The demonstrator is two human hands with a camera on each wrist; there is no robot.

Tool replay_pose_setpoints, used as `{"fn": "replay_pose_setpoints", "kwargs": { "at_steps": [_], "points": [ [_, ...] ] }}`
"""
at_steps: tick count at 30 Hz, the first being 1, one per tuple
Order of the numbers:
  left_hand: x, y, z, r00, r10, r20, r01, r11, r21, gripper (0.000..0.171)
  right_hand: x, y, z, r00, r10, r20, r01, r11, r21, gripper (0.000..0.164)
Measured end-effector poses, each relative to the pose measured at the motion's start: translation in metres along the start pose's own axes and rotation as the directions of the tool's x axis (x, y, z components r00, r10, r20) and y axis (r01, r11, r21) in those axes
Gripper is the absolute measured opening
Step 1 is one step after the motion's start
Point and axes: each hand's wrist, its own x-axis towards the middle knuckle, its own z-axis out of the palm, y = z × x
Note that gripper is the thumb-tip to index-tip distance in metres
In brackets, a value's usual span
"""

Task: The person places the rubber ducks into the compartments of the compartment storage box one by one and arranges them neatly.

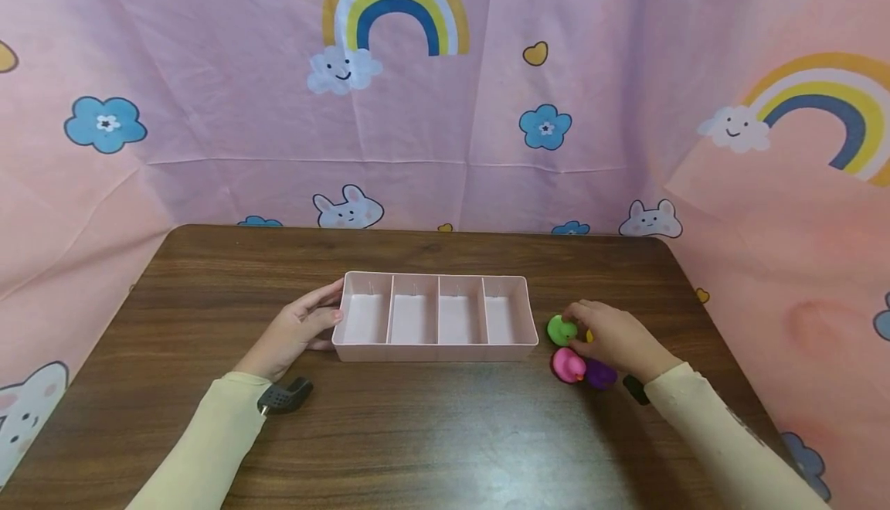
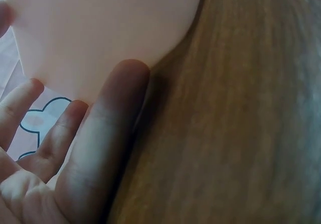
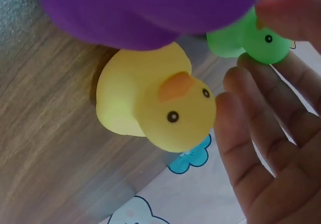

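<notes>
A pale pink four-compartment tray [image 1: 436,352] sits mid-table, its compartments bare. My left hand [image 1: 295,332] is at its left end, thumb at the rim; in the left wrist view fairly straight fingers [image 2: 108,123] touch the outer wall. Right of the tray, my right hand [image 1: 615,338] pinches a green rubber duck [image 1: 560,331] by the head between thumb and fingers. Beside it sit a pink duck [image 1: 568,365] and a purple duck [image 1: 601,374]. A yellow duck [image 3: 150,96], mostly hidden under the hand in the head view, faces the palm in the right wrist view.
The brown wooden table [image 1: 431,433] ends at a printed cloth backdrop [image 1: 229,131] behind and at the sides. Both forearms reach in from the front, in light sleeves, and a dark strap [image 1: 287,396] shows at the left wrist.
</notes>
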Motion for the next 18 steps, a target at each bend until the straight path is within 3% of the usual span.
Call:
{"fn": "replay_pose_setpoints", "kwargs": {
  "at_steps": [10,18],
  "points": [
    [-0.0009,0.0008,0.0009,1.0,0.001,0.0,-0.001,1.0,-0.005,0.061,-0.0027,0.003,0.0038,0.993,-0.053,-0.11,0.05,0.998,-0.031,0.025],
    [-0.0016,0.0031,0.002,1.0,-0.002,-0.009,0.002,1.0,0.009,0.061,-0.0055,0.0005,-0.0027,0.962,-0.101,-0.255,0.088,0.994,-0.063,0.025]
  ]
}}
